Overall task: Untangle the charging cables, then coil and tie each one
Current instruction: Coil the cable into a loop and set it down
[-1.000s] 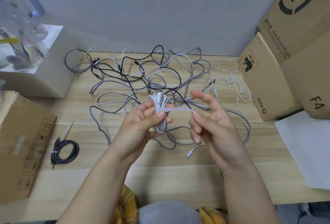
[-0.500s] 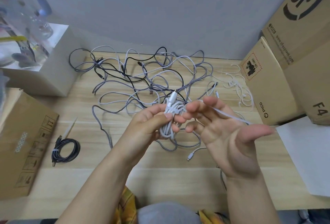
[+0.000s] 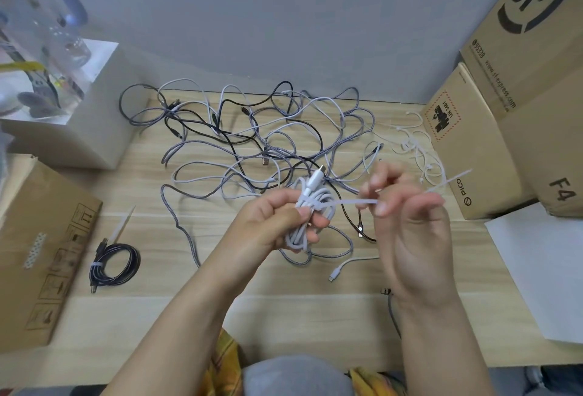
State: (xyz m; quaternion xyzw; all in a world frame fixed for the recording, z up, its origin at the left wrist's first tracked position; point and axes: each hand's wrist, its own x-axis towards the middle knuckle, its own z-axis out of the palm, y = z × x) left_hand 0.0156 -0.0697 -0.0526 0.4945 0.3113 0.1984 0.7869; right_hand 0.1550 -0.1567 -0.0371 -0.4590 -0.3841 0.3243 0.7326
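Left grip: our left hand [image 3: 271, 222] curls round the white coil [image 3: 310, 206], held above the tabletop [image 3: 299, 316].
Right grip: our right hand [image 3: 410, 225] pinches the tie [image 3: 347, 202] just right of the coil.
Tie: looped round the coil, its tail poking out past our right fingers.
Tangle [image 3: 252, 143]: loose cables behind our hands.
Black coil [image 3: 115, 264]: tied, lying well to the left.
Boxes [image 3: 504, 96]: at the far right.

Soft even light, motion-blurred right fingers [image 3: 383, 185]
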